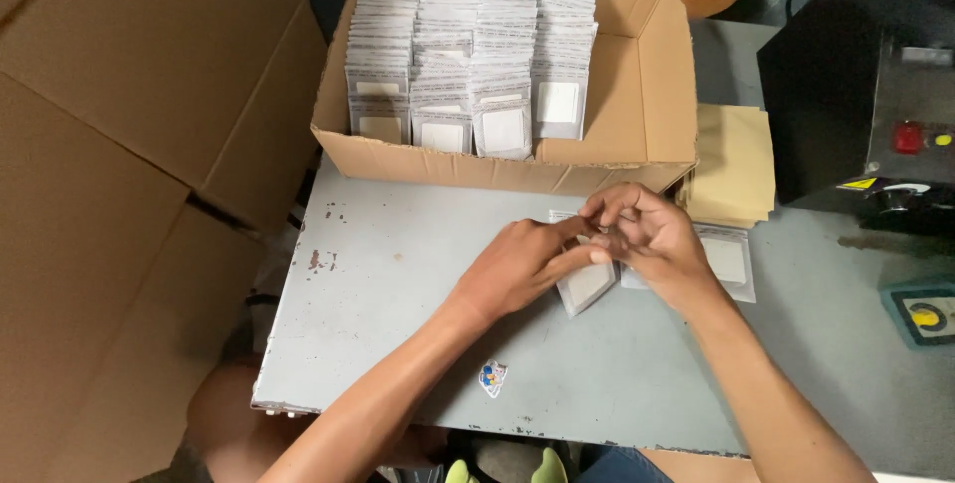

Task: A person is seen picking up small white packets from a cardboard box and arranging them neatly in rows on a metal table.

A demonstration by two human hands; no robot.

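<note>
Both hands meet over the grey table (398, 274), the left hand (517, 266) and right hand (652, 239) pinching 1 small clear pouch (587, 286), while 4 rows already fill the cardboard box (657, 75) and a few pouches (731, 259) wait beside them.

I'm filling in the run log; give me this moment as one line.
left hand: on small pouch | right hand: pinching it | more pouches on grey table | cardboard box: rows of pouches

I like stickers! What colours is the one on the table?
Blue, yellow and white sticker, seen in the head view.
</note>
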